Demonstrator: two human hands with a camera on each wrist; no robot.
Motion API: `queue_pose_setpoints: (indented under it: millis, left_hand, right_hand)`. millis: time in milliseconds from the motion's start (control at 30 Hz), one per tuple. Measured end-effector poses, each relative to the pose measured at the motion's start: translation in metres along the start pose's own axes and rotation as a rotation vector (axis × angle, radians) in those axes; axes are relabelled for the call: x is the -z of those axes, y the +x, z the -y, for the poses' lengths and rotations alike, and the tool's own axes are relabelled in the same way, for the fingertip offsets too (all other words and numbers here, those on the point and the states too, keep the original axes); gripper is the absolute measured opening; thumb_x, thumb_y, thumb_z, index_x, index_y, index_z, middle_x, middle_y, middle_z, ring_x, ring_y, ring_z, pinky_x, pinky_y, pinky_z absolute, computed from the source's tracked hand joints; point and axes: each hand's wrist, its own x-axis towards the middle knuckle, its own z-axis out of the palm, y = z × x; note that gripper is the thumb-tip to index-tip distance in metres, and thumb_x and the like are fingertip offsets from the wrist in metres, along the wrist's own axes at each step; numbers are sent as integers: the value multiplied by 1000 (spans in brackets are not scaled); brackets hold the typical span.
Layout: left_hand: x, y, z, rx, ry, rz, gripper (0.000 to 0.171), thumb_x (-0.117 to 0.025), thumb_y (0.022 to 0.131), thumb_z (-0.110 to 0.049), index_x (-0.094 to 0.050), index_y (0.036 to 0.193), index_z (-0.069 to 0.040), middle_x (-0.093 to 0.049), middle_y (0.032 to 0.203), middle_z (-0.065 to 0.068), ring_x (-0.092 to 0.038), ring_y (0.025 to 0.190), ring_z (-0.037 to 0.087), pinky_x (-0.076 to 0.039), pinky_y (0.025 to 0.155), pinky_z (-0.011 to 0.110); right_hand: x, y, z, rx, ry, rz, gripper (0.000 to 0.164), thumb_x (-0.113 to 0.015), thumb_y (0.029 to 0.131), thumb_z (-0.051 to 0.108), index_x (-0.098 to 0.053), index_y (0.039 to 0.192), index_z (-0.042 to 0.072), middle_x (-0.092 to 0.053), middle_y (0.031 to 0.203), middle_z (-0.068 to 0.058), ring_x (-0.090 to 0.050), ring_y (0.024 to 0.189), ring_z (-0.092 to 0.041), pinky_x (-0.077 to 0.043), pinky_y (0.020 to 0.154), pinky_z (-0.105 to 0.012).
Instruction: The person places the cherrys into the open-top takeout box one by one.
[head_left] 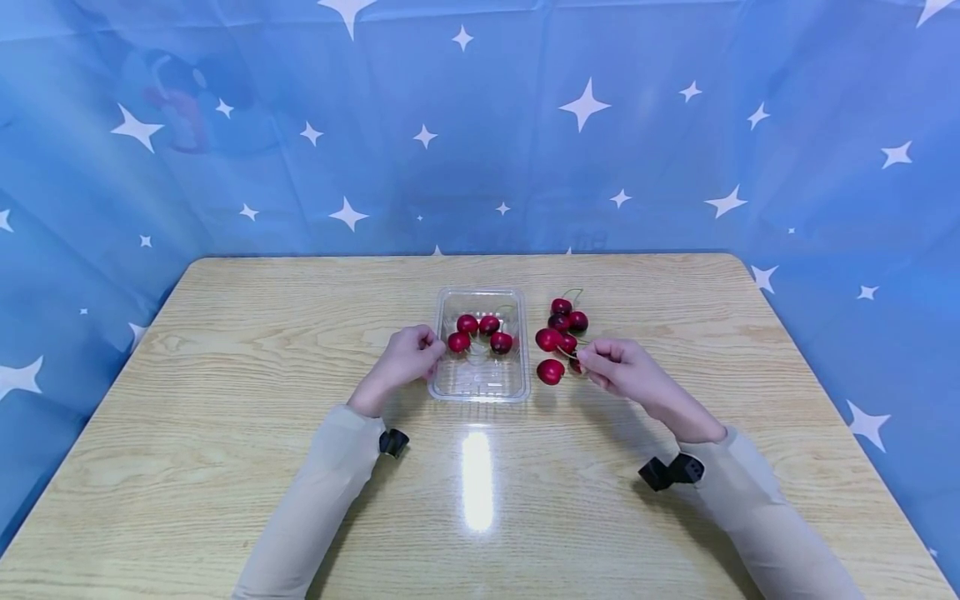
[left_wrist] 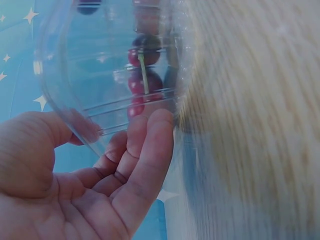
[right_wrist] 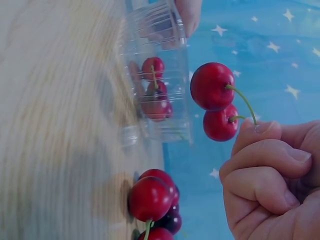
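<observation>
Held cherries point(right_wrist: 212, 86), close to the right-wrist camera, hang by thin stems from the right hand point(right_wrist: 272, 170), which pinches between thumb and finger, to the right of the clear container point(head_left: 480, 397). Fault risk: a slack pinch or a jerk could let a stem slip or tear. Loose cherries point(head_left: 551, 372) lie near; a low swing could knock them rolling. Left hand point(head_left: 405, 358) grips the container's left rim; uneven pressure could tilt it and shift four contained cherries point(head_left: 501, 342).

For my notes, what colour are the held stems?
The stems are green, clearest in the right wrist view.
</observation>
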Motion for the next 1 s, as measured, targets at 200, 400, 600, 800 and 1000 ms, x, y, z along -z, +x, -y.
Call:
queue_pose_setpoints:
  millis: [200, 400, 600, 800, 1000]
  left_hand:
    - [0, -1, -1, -9, 5, -3, 12, -47, 91, -8, -52, 81, -1, -55, 64, 5, -54, 53, 14, -45, 52, 24]
    - [0, -1, -1, -10, 7, -4, 12, -47, 90, -7, -51, 81, -1, -55, 63, 5, -53, 53, 15, -44, 52, 25]
    - [-1, 0, -2, 18, -11, -16, 12, -48, 90, -7, -52, 80, -1, -54, 62, 4, -54, 52, 15, -46, 53, 26]
    - [-1, 0, -2, 8, -10, -16, 12, -48, 89, -7, -52, 80, -2, -53, 60, 4, -52, 51, 13, -43, 50, 24]
    - [-1, 0, -2, 18, -5, -19, 12, -48, 90, -8, -53, 80, -1, -53, 60, 3, -51, 50, 12, -42, 50, 23]
  right_hand:
    - [-2, 3, 6, 13, 1, 8, 33, -47, 99, 18, -46, 78, -7, -40, 56, 1, -28, 44, -8, -23, 43, -22]
    - [-8, 8, 13, 6, 10, 9, 31, -47, 98, 17, -45, 77, -6, -41, 57, -1, -28, 45, -8, -23, 44, -21]
    - [-15, 14, 16, 26, 1, 13, 32, -48, 98, 18, -45, 77, -6, -42, 58, -3, -27, 44, -9, -24, 44, -21]
    - [-21, 19, 21, 39, 1, 21, 30, -47, 99, 17, -47, 79, -6, -42, 58, -2, -28, 43, -8, -23, 44, -20]
    - [-29, 24, 26, 71, 23, 34, 27, -46, 98, 13, -48, 78, -5, -42, 57, -1, -28, 43, -7, -23, 43, -19]
